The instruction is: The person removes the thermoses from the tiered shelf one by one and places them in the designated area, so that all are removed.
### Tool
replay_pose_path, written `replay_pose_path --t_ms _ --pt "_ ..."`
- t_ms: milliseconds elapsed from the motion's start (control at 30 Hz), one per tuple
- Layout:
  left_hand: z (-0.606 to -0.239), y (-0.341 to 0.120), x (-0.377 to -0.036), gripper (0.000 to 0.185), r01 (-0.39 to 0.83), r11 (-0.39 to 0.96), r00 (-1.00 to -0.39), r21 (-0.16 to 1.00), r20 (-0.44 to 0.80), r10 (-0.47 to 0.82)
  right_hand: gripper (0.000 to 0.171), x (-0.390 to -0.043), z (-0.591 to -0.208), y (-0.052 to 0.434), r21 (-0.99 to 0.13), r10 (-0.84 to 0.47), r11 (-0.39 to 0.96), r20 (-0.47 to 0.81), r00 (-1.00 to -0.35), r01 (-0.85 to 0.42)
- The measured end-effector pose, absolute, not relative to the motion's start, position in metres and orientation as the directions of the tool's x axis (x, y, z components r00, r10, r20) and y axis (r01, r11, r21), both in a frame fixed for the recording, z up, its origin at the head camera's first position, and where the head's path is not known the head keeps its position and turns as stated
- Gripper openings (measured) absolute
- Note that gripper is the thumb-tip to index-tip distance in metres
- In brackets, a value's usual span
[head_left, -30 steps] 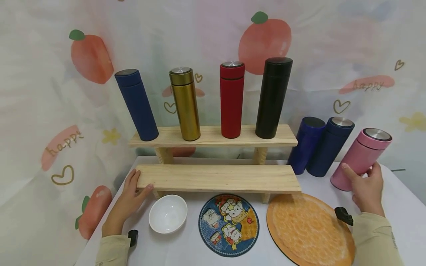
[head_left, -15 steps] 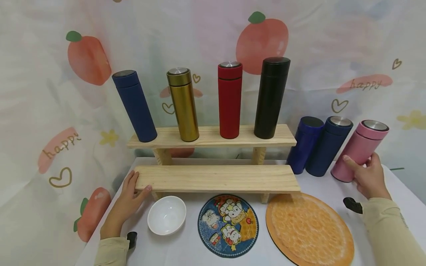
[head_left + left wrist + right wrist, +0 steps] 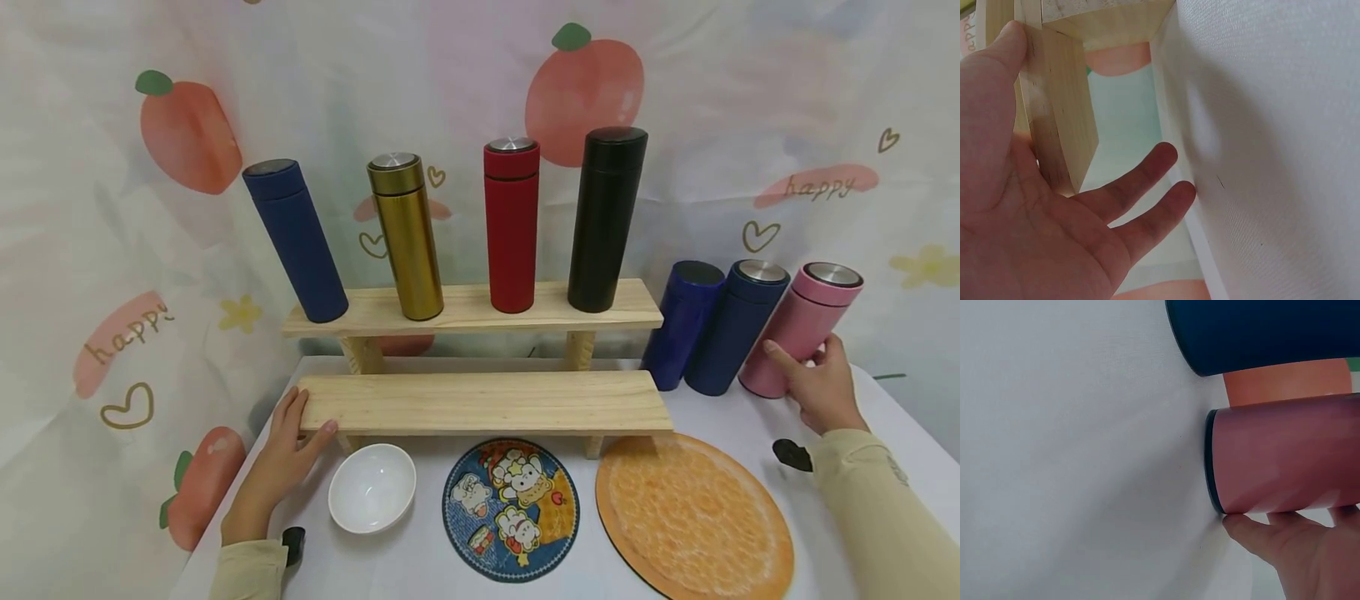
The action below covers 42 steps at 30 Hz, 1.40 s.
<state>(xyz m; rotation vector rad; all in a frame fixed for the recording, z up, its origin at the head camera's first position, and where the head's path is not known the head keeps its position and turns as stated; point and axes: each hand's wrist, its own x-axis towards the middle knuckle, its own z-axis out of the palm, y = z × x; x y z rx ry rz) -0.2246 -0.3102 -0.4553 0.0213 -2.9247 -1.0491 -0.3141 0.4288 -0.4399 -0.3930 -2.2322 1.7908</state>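
The right hand [image 3: 821, 390] grips the pink flask [image 3: 801, 328], standing upright at the bench's far right just beside the dark blue flask [image 3: 737, 327], while the left hand [image 3: 288, 442], well apart, holds the lower shelf's [image 3: 487, 402] left end.

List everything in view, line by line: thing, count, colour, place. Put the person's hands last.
Tall flasks: 4; blue, gold, red, black; on the upper shelf.
Short flasks: 3; blue, dark blue, pink flask; on the table right of the shelves.
Lower shelf: 1, pale wood, bare.
Bowl: 1, white, front left.
Cartoon mat: 1, blue, front centre.
Round mat: 1, orange, front right.
Table: 1, white.
Backdrop: 1, white with peach prints.
Left hand: holds the lower shelf's left end.
Right hand: grips the pink flask.
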Motion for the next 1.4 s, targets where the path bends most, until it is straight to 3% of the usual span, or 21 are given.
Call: replay_pose_path --t_ms 267,433,733,1000,1200,1400 --pt "-0.456 -0.311 -0.226 0.101 -0.013 0.767 -0.999 0.641 0.021 -0.035 0.093 -0.309 -0.425 0.426 -0.969 0.333 0.237 0.011 -0.943 0.073" --pt "-0.456 -0.311 -0.227 0.102 -0.02 0.763 -0.999 0.646 0.012 -0.036 0.098 -0.3 -0.406 0.422 -0.982 0.383 0.186 0.051 -0.922 0.023" --pt "-0.453 -0.31 -0.227 0.104 -0.032 0.766 -0.999 0.642 0.003 -0.044 0.094 -0.285 -0.345 0.404 -0.941 0.476 0.317 0.265 -0.838 -0.118" --pt "-0.454 -0.31 -0.225 0.104 -0.049 0.764 -0.999 0.644 -0.015 -0.052 0.093 -0.272 -0.305 0.375 -0.828 0.358 0.514 0.443 -0.822 -0.223" --pt "-0.454 -0.312 -0.224 0.105 -0.06 0.761 -0.998 0.646 -0.023 -0.059 0.089 -0.267 -0.281 0.348 -0.79 0.252 0.48 0.541 -0.803 -0.381" --pt "-0.454 -0.311 -0.226 0.103 -0.036 0.759 -0.999 0.65 0.005 -0.051 0.085 -0.264 -0.265 0.321 -0.806 0.167 0.391 0.537 -0.827 -0.444"
